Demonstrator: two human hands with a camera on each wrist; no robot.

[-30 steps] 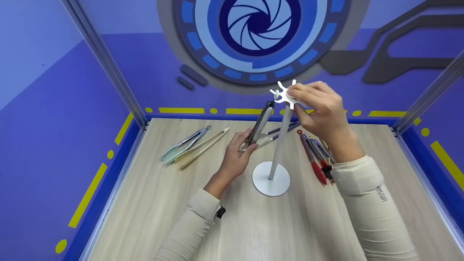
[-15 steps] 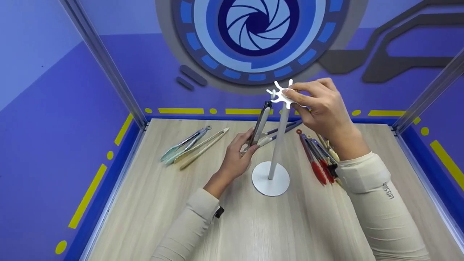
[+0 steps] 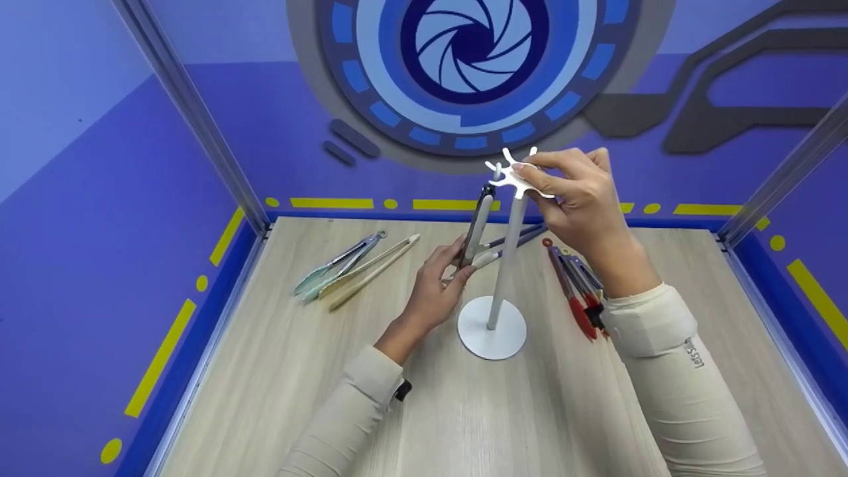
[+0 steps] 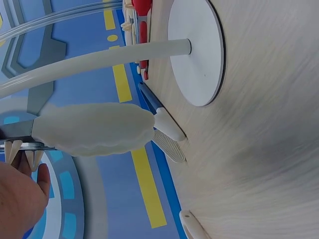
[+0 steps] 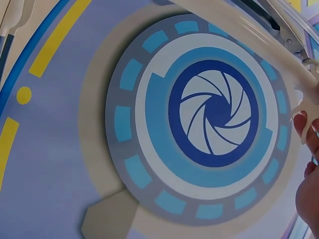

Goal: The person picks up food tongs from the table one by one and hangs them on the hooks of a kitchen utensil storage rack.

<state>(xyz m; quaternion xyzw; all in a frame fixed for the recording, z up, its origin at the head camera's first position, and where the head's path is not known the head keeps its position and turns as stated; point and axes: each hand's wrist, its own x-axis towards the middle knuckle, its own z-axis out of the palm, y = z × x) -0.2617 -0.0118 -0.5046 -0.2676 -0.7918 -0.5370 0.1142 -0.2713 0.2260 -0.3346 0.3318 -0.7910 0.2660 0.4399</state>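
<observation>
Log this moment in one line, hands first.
left hand: holds tongs, upper end near top of stand | right hand: pinches stand's top | red tongs, teal tongs: on table

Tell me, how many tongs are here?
At least 5: teal tongs and cream tongs, left; grey tongs in the left hand; blue-handled tongs behind the stand; red-tipped tongs, right, where the right sleeve may hide others.

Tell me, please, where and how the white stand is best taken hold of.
Probably with fingers wrapped round the lower pole of the white stand, coming from the right in the head view: the pole is slim and bare there, the base is broad and flat, and the left hand with its tongs crowds the other side.
</observation>
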